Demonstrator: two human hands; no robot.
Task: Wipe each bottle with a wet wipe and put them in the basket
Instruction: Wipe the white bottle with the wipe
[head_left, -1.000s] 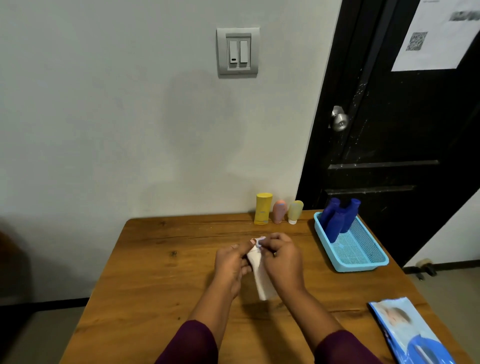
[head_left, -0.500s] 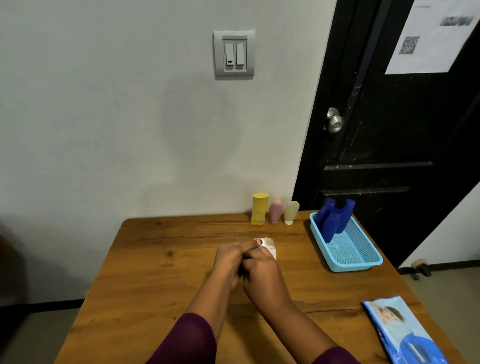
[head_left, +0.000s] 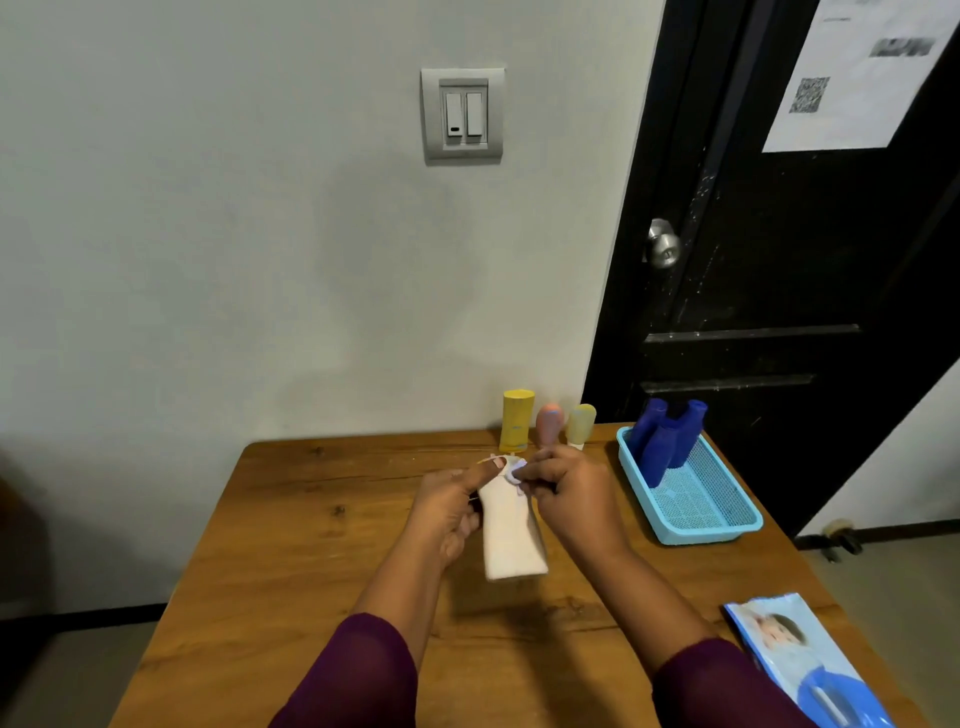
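Wipes pack (head_left: 800, 670) cut by bottom edge; door notice (head_left: 857, 78) print blurred.

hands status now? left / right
Left hand: grips the white bottle.
Right hand: pinches a wipe at the bottle's top.

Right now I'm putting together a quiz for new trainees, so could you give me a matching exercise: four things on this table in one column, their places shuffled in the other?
Things
1. white bottle
2. blue bottles
3. yellow bottle
4. wipes packet

Places
A. lying at the near right corner of the table
B. gripped by the left hand, with the right hand pinching at its top
C. leaning inside the light blue basket
D. standing at the table's far edge

Pairs: 1-B, 2-C, 3-D, 4-A
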